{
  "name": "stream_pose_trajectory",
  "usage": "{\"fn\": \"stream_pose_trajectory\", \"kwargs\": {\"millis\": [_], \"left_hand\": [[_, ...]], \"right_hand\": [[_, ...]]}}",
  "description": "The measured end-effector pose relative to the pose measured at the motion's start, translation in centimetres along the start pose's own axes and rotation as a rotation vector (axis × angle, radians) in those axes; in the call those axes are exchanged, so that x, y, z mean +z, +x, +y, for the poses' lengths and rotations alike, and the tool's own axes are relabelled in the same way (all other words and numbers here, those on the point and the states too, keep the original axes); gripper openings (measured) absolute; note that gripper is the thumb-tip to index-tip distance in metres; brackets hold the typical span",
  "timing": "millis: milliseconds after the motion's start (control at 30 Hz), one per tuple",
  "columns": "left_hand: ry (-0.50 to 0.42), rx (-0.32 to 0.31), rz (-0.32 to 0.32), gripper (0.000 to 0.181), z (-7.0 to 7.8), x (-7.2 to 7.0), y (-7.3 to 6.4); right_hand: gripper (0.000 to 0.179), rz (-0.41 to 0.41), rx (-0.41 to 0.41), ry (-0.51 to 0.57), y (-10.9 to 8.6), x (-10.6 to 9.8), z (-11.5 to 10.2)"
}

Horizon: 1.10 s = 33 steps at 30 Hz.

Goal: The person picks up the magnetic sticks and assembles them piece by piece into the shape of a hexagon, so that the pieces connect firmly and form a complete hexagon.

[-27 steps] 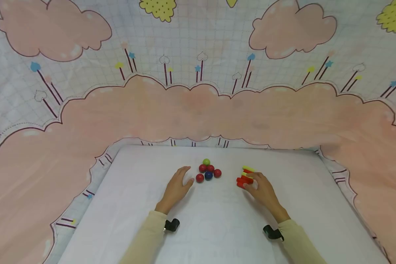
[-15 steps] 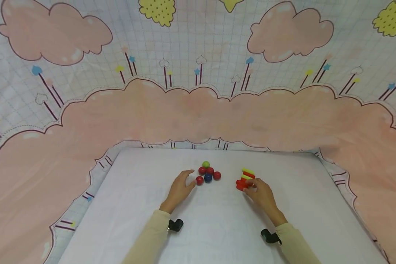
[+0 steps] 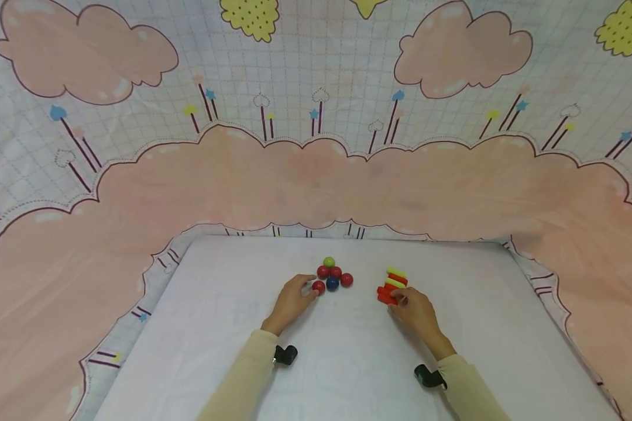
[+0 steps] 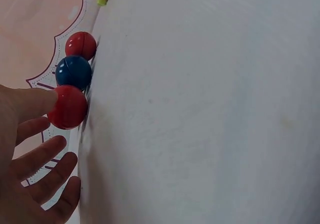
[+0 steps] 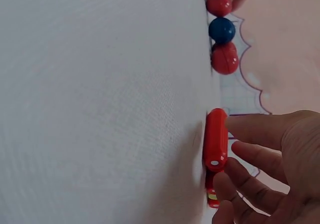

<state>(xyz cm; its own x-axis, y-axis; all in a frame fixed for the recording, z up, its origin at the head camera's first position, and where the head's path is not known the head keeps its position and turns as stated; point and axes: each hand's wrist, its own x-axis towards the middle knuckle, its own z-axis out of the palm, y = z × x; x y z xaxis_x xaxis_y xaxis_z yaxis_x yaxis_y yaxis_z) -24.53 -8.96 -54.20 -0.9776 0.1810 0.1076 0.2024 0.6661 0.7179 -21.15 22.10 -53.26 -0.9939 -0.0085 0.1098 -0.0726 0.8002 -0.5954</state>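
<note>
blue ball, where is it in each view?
Head: blue ball centre, front row of the ball cluster.
Left wrist: upper left, just above the red ball that the left hand touches.
Right wrist: top right.
Shared landmark: red balls flank it on both sides.

Red ball [image 3: 318, 287], red peg [image 3: 387, 294], flat
</note>
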Motion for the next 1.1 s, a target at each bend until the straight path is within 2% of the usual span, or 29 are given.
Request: {"fn": "stream_pose_trajectory", "kwargs": {"millis": [133,400,833,933,1100], "left_hand": [[0.009,0.017,-0.001,0.04,0.04,0.09,0.06],[0.049,0.013,0.004,0.039,0.01,0.47,0.35],[0.017,-0.011,0.006,0.036,-0.18,0.6,0.08],[0.003,-0.019,0.006,0.036,-0.15,0.51,-0.07],[-0.023,0.003,0.023,0.036,-0.08,0.3,-0.32]], "right_hand": [[0.026,-0.011,0.014,0.003,-0.02,-0.01,0.04],[0.026,-0.013,0.025,-0.004,0.05,0.13,0.09],[0.022,-0.038,0.072,0.002,-0.22,0.47,0.03],[0.022,-0.027,0.06,0.001,-0.27,0.38,-0.03],[0.021,0.027,-0.028,-0.006,-0.38,0.11,-0.4]]}}
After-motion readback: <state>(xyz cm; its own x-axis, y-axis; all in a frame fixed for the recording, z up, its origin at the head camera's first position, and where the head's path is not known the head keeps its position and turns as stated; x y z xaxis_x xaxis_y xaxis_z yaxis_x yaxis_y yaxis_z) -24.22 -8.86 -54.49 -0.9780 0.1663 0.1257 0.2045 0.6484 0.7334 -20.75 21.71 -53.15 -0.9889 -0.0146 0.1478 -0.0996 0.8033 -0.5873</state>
